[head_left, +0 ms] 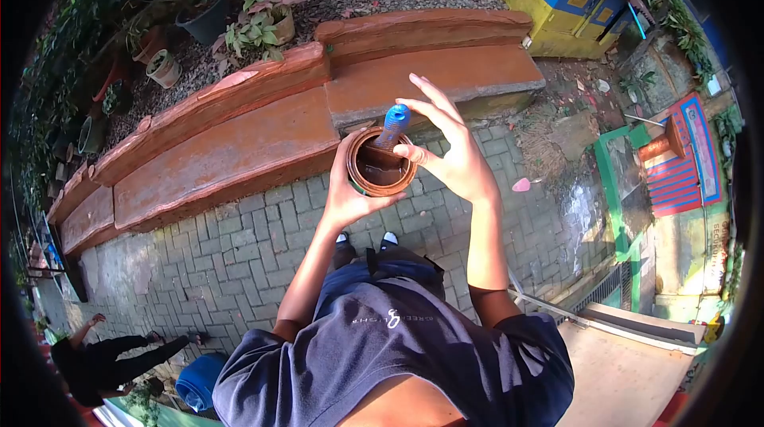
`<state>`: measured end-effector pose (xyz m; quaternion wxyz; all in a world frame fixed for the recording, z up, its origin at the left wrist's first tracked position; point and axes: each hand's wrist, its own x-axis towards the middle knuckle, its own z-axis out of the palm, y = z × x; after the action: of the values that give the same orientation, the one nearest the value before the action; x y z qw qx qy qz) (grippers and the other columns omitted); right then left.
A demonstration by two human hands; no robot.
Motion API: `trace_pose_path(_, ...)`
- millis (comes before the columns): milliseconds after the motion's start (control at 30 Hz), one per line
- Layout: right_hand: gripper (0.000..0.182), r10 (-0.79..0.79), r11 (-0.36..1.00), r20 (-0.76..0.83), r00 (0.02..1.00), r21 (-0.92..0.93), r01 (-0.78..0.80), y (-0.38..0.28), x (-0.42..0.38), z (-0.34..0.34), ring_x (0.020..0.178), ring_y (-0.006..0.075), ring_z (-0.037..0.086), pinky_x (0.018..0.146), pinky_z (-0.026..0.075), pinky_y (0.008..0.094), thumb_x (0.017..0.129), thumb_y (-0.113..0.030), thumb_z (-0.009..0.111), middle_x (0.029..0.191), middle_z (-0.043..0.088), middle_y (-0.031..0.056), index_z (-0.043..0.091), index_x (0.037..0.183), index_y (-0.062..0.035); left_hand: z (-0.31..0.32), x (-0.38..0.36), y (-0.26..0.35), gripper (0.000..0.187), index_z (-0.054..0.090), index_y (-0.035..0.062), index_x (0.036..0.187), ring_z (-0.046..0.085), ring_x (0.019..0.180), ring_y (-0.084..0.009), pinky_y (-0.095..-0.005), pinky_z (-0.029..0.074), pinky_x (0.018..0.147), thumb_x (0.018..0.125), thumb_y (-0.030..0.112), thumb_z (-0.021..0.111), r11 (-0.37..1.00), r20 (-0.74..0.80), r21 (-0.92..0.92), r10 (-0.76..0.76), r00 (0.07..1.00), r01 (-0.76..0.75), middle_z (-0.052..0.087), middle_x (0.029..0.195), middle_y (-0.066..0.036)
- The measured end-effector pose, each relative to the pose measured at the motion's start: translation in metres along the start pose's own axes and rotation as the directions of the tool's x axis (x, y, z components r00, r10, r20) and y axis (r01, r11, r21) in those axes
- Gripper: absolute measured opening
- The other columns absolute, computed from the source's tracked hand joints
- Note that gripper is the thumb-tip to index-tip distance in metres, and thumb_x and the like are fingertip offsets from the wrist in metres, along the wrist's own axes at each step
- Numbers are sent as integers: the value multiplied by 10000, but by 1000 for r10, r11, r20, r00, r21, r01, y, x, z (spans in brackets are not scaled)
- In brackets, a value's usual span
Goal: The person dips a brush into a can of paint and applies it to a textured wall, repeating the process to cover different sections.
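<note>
Over grey paving beside a red bench (239,140), the left hand (346,196) wraps a can (380,163) while the right hand (450,152) pinches a blue handle (394,124); keeping the can level would likely avoid spills.

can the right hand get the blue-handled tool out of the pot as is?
Probably yes. The right hand already pinches the blue handle, which sticks up past the pot rim. Nothing covers the opening; the left hand grips only the pot's side.

A single head-worn view is given, aimed steeply downward over the person's own chest. The raised hands (414,164) are seen close, mid-frame; the paved ground (239,260) lies well below, bent by a fisheye lens.
</note>
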<state>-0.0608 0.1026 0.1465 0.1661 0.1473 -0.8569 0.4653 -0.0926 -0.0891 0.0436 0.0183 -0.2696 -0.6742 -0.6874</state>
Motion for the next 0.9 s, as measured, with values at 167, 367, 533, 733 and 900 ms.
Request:
trace_pose_path(167, 330, 42, 994, -173, 984, -93, -59, -7, 12, 16, 1393, 332, 421, 1149, 351, 438, 833, -209, 778, 1476, 478, 149, 689, 1097, -33, -15, 18, -4, 1100, 380, -12, 1396, 522, 1272, -267, -403, 403, 1110, 507, 241, 976, 999, 67, -45, 12, 998, -9, 525, 1341, -162)
trace_pose_path(367, 314, 90, 981, -292, 952, -137, -135, -25, 18, 26, 1385, 324, 431, 1149, 350, 437, 819, -186, 787, 1466, 488, 145, 692, 1072, -28, -36, 35, -3, 1128, 368, -30, 1415, 519, 1283, -267, -402, 400, 1115, 506, 236, 980, 999, 199, -21, 51, 979, -48, 524, 1358, -170)
trace_pose_path(533, 287, 85, 963, -356, 931, -210, -168, -39, 17, 35, 1388, 328, 426, 1148, 348, 449, 814, -199, 793, 1467, 486, 146, 695, 1035, -43, -49, 44, -7, 1137, 351, -17, 1418, 516, 1283, -265, -410, 397, 1115, 516, 267, 984, 996, 276, -53, 81, 958, -69, 519, 1353, -161)
trace_pose_path(733, 270, 111, 954, -354, 929, -224, -200, -51, 13, 41, 1390, 333, 421, 1146, 347, 459, 811, -224, 796, 1465, 487, 147, 699, 1002, -58, -58, 47, -13, 1123, 350, -19, 1418, 523, 1278, -265, -408, 407, 1109, 533, 263, 980, 992, 335, -102, 110, 936, -81, 518, 1351, -162)
trace_pose_path(900, 296, 142, 945, -339, 930, -233, -229, -52, 11, 47, 1391, 328, 419, 1143, 352, 451, 813, -254, 790, 1465, 487, 143, 711, 1012, -51, -61, 49, -12, 1124, 346, -17, 1427, 523, 1279, -265, -406, 409, 1112, 539, 255, 977, 987, 354, -145, 121, 927, -73, 513, 1359, -166)
